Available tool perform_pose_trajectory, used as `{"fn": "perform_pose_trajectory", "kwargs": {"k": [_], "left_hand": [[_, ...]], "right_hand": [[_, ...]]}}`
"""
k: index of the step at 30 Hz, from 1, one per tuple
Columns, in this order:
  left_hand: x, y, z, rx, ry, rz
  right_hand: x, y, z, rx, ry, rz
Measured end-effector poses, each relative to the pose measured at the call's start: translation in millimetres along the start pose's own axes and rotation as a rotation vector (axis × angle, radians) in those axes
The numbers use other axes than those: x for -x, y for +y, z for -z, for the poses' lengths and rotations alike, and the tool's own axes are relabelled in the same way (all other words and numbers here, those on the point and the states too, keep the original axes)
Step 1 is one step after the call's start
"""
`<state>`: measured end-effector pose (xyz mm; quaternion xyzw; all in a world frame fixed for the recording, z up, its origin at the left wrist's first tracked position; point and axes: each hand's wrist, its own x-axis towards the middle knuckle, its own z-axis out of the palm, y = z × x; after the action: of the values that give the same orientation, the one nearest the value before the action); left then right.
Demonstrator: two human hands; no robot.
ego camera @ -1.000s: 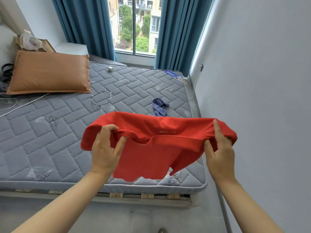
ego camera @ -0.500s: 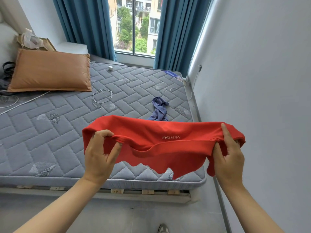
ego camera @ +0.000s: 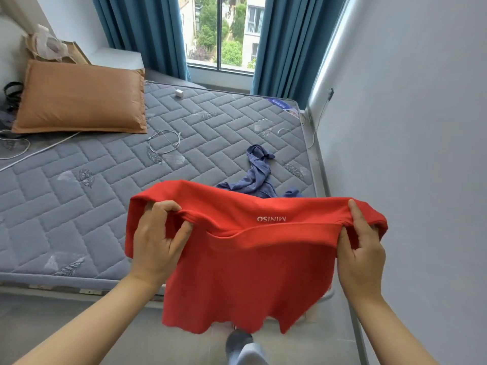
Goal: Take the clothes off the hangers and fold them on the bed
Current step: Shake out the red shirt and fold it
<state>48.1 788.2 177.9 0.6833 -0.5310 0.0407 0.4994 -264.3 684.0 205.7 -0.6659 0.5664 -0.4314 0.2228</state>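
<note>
I hold the red shirt (ego camera: 253,259) up in the air by its top edge, over the near right corner of the bed (ego camera: 105,185), with its body hanging below the mattress edge towards the floor. My left hand (ego camera: 155,243) has its fingers (ego camera: 163,206) curled into the cloth at one end of the collar seam, thumb pinching from below. My right hand (ego camera: 361,254) pinches the other end, thumb under and forefinger laid straight up along the fabric. So both sets of fingers are clamped on the shirt, and I see no hanger in it. The small print near the collar reads reversed from here. I judge the step in hand to be spreading the shirt out for its first fold. To do it well I should keep the top edge taut and level between my hands. I would carry it forward and lower it hem first, so the body lies flat without creases. The blue garment (ego camera: 257,175) lies crumpled just beyond the shirt, and a white cable (ego camera: 164,140) is coiled further left. I would aim for the bare quilted stretch to the near left of both, well short of the orange pillow (ego camera: 79,98).
</note>
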Motion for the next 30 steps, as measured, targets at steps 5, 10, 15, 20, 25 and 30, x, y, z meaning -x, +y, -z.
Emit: {"fn": "perform_pose_trajectory", "kwargs": {"k": [5,10,15,20,25,30], "left_hand": [[-46.3,-58.5,-73.6,-0.094,-0.137,0.157],[-96.0,-165.1,-196.8,-0.265,-0.298,0.424],[-111.2,-290.8,-328.8,-0.374,-0.395,0.561],[-99.4,-376.6,-411.8,-0.447,-0.427,0.521],[-104.1,-421.9,-452.1,-0.545,-0.382,0.491],[-126.3,-443.7,-468.7,-0.596,-0.358,0.479]], "right_hand": [[-73.1,49.6,-79.1,0.106,-0.168,-0.131],[-173.5,137.1,-216.7,0.218,-0.357,-0.285],[-233.5,243.2,-360.4,0.347,-0.520,-0.376],[-249.5,321.5,-446.5,0.398,-0.451,-0.432],[-250.4,357.0,-483.6,0.499,-0.355,-0.465],[-250.9,364.9,-496.4,0.528,-0.324,-0.517]]}}
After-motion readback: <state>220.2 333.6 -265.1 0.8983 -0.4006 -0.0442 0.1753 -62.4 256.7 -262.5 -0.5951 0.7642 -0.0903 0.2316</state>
